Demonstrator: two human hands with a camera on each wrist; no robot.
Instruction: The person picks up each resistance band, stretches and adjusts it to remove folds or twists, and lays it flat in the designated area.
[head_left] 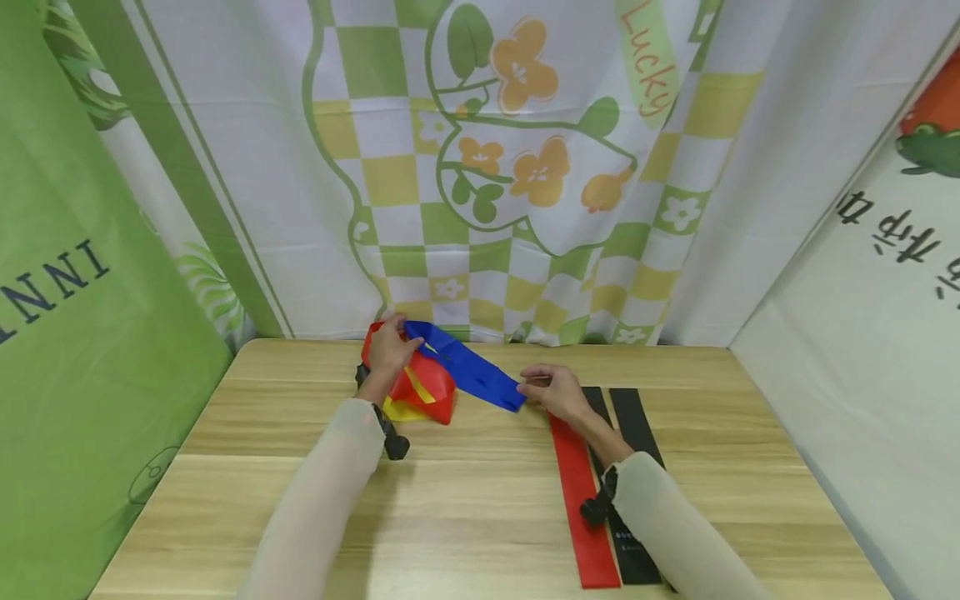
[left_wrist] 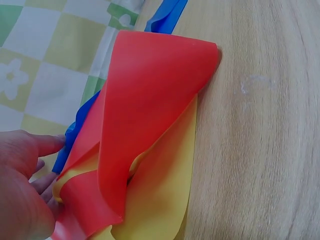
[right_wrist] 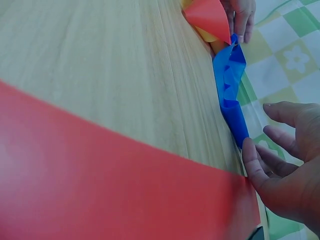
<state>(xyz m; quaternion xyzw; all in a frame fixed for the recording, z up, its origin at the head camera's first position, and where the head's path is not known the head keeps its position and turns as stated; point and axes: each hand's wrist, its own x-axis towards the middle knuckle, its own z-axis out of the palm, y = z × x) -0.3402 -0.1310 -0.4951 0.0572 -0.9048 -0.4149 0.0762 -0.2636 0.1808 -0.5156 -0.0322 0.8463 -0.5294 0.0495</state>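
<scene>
A long blue flat band (head_left: 468, 367), like a resistance band, stretches between the two hands near the back of the table. My left hand (head_left: 390, 350) pinches its left end with thumb and fingers, beside a bunched red band (left_wrist: 150, 90) and yellow band (left_wrist: 162, 185). Its fingertips are partly hidden behind the bands in the left wrist view. The right hand (head_left: 555, 390) is at the band's other end, a fingertip touching the blue tip (right_wrist: 242, 137) while its fingers stay spread and relaxed. Below this hand a flat red strip (head_left: 581, 508) lies on the table.
Two black strips (head_left: 636, 425) lie lengthwise beside the red strip, partly under the right forearm. The wooden table (head_left: 465, 500) ends at a checked curtain (head_left: 465, 275) behind. A green cloth (head_left: 97, 333) hangs at left, a white one (head_left: 862, 333) at right.
</scene>
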